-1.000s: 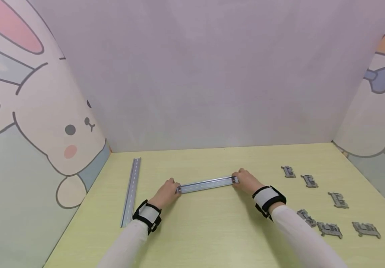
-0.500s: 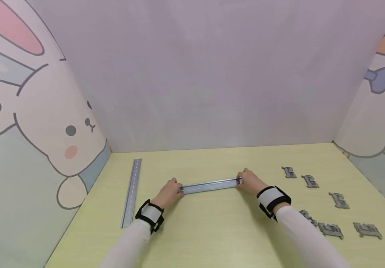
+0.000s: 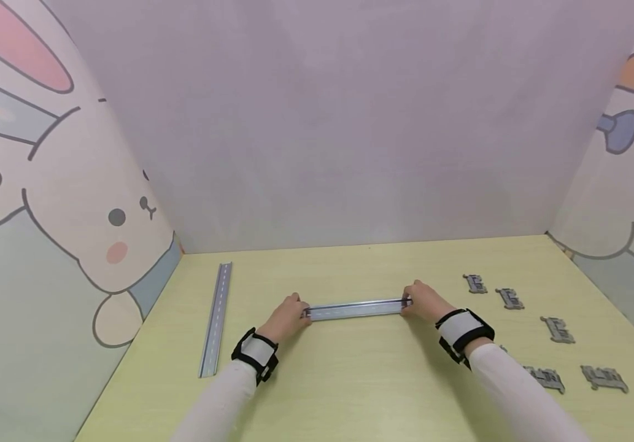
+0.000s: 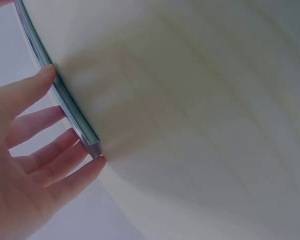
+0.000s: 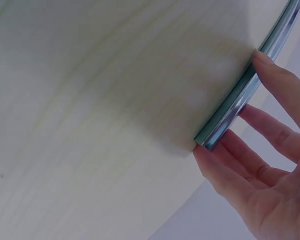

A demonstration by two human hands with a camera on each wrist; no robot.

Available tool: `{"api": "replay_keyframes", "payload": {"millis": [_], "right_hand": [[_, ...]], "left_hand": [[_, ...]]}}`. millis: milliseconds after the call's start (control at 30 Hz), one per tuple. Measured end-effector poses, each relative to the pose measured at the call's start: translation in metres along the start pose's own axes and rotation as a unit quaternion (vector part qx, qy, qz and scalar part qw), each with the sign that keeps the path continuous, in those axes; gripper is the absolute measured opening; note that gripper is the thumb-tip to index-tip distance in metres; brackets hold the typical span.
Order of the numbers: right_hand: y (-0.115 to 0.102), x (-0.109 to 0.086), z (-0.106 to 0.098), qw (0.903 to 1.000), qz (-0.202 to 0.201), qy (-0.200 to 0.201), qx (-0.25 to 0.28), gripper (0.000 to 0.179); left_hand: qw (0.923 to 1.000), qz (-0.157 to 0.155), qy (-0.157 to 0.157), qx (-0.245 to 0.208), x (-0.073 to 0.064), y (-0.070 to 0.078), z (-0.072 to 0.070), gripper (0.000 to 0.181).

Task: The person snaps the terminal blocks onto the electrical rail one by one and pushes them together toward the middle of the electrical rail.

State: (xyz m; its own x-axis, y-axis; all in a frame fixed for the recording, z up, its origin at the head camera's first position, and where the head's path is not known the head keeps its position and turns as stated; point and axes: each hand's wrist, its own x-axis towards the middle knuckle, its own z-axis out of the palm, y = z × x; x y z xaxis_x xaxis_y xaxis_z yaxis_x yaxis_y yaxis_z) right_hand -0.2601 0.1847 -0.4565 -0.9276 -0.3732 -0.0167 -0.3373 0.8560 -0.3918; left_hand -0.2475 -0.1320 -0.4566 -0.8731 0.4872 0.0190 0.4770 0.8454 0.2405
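Note:
A grey toy road strip (image 3: 356, 310) with raised edges stretches between both hands in the head view. My left hand (image 3: 286, 318) grips its left end, and my right hand (image 3: 426, 302) grips its right end. In the left wrist view the left thumb and fingers hold the strip (image 4: 72, 105) from opposite sides near its end. The right wrist view shows the right thumb (image 5: 277, 75) and fingers on the strip (image 5: 235, 107) in the same way. Whether the strip touches the table is hard to tell.
A second road strip (image 3: 217, 319) with a dashed white line lies lengthwise on the left of the pale yellow table (image 3: 350, 393). Several grey castle-like pieces (image 3: 604, 377) lie scattered on the right. Cartoon-printed panels (image 3: 73, 184) flank the table; a plain curtain closes the back.
Both hands have carried the road strip slightly to the right and toward me. Its tilt has lessened, so it lies closer to level across the view. The second strip stays put.

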Motion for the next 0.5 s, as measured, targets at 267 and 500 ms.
{"api": "replay_keyframes", "payload": {"millis": [267, 500], "right_hand": [[0.009, -0.009, -0.003, 0.9997, 0.017, -0.008, 0.012, 0.022], [0.015, -0.018, -0.006, 0.9997, 0.02, -0.009, 0.007, 0.023]], "left_hand": [[1.0, 0.0, -0.002, -0.004, 0.006, 0.008, 0.003, 0.026], [1.0, 0.005, -0.003, -0.005, 0.011, 0.016, 0.005, 0.025]]}}
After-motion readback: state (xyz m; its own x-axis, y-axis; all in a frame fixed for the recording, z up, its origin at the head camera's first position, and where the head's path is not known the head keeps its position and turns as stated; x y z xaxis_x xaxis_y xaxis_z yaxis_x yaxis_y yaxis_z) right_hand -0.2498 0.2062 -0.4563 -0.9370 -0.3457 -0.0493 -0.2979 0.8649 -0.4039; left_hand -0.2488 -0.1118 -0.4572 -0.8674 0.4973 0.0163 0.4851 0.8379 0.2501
